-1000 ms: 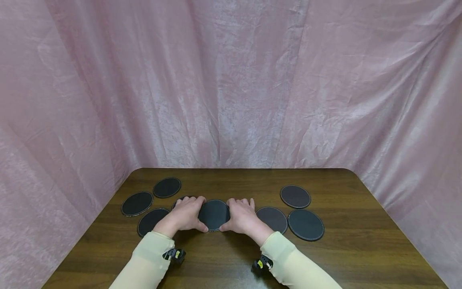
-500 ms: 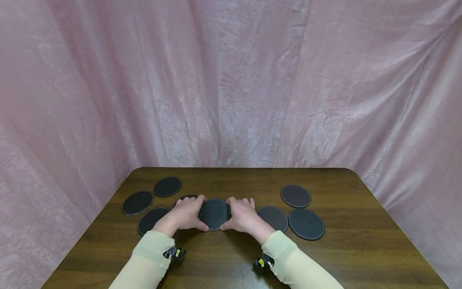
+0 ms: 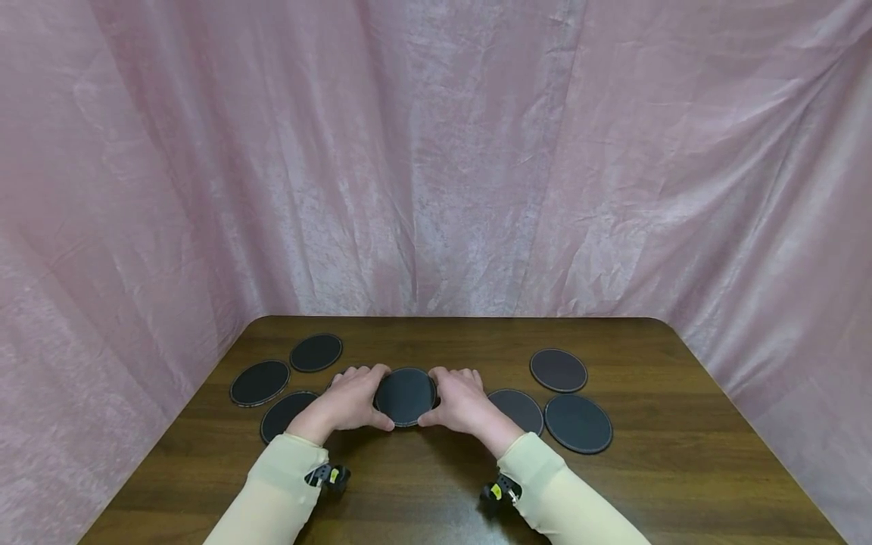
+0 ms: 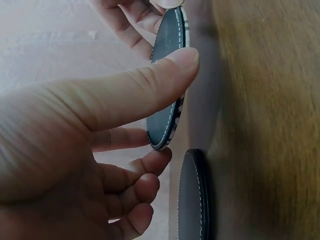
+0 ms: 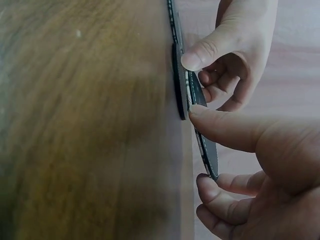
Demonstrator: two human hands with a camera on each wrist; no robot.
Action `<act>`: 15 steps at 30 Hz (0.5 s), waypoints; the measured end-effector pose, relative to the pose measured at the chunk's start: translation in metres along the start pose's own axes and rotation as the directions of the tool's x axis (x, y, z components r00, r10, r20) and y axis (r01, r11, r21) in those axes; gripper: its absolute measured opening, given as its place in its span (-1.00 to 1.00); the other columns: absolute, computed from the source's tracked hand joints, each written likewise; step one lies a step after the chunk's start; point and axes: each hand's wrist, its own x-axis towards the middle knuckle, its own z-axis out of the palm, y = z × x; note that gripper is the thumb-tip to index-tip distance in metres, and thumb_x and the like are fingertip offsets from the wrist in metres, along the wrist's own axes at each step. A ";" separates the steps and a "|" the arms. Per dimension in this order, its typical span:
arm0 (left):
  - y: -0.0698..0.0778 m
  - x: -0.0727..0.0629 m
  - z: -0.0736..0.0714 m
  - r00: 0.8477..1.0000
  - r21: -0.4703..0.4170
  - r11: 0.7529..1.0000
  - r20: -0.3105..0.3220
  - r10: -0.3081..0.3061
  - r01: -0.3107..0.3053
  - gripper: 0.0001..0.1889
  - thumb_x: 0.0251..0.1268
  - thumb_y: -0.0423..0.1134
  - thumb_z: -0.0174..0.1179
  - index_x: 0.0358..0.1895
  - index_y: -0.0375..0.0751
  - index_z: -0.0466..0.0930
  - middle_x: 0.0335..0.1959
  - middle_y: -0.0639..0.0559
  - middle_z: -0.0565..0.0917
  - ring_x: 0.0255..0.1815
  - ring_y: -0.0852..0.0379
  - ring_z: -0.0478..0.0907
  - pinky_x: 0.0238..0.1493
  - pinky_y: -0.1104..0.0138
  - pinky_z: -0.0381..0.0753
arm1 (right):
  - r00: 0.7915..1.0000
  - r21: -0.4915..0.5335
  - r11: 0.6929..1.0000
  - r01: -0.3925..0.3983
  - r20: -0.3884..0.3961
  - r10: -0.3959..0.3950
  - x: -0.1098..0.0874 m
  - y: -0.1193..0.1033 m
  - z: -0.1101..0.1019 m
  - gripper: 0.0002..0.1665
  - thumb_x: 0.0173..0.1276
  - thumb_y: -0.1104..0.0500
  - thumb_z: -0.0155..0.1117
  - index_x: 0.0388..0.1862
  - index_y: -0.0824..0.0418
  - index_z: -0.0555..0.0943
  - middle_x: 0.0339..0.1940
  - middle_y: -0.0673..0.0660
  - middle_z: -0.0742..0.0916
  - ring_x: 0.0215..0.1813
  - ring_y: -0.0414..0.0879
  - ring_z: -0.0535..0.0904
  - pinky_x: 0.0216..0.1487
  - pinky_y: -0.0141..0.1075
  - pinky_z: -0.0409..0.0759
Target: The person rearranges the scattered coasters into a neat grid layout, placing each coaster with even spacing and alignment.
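Observation:
Both hands hold one round black coaster (image 3: 406, 397) with pale edge stitching, near the middle of the wooden table. My left hand (image 3: 350, 401) grips its left rim, thumb at the near side and fingers at the far side. Opposite it, my right hand (image 3: 463, 405) grips the right rim the same way. The left wrist view has the coaster (image 4: 167, 45) raised off the tabletop, its edge showing a light-and-dark pattern. Under the left hand's fingers, a further coaster (image 3: 338, 377) is mostly hidden. The right forearm partly covers a dark coaster (image 3: 519, 409).
On the left lie a far coaster (image 3: 316, 353), an outer coaster (image 3: 260, 383) and a nearer coaster (image 3: 282, 416). To the right are a brownish coaster (image 3: 559, 370) and a black coaster (image 3: 578, 424). Pink curtain (image 3: 436, 166) hangs behind the table (image 3: 409, 492).
Held between both hands, the middle coaster has risen from the table and shifted slightly up in the head view. The other coasters stay where they were.

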 end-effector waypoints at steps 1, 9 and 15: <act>0.000 0.000 0.000 1.000 -0.004 1.000 -0.004 -0.001 0.001 0.03 0.01 0.06 0.80 0.53 -0.26 0.48 0.23 -0.23 0.67 0.22 -0.24 0.54 0.30 -0.20 0.43 | 1.000 0.000 1.000 0.003 -0.002 -0.003 0.000 0.001 -0.001 -0.01 0.15 -0.06 0.84 0.45 0.32 0.59 -0.03 0.19 0.77 0.17 0.25 0.55 0.43 0.22 0.33; 0.006 0.002 -0.001 0.999 -0.027 1.000 -0.042 0.011 -0.012 0.03 0.04 0.07 0.78 0.57 -0.23 0.49 0.27 -0.19 0.67 0.26 -0.22 0.54 0.27 -0.15 0.40 | 1.000 0.024 1.000 -0.011 -0.014 0.011 -0.005 0.005 -0.009 0.04 0.18 -0.07 0.82 0.50 0.34 0.55 0.07 0.23 0.77 0.28 0.28 0.55 0.49 0.22 0.30; 0.016 0.005 0.007 0.996 -0.021 1.000 -0.083 0.020 -0.022 0.03 0.03 0.09 0.78 0.55 -0.25 0.50 0.27 -0.25 0.67 0.27 -0.27 0.54 0.28 -0.20 0.41 | 0.999 0.005 1.000 -0.007 -0.038 0.007 -0.010 0.012 -0.016 0.02 0.16 -0.05 0.84 0.48 0.34 0.57 0.04 0.22 0.77 0.24 0.27 0.57 0.47 0.21 0.33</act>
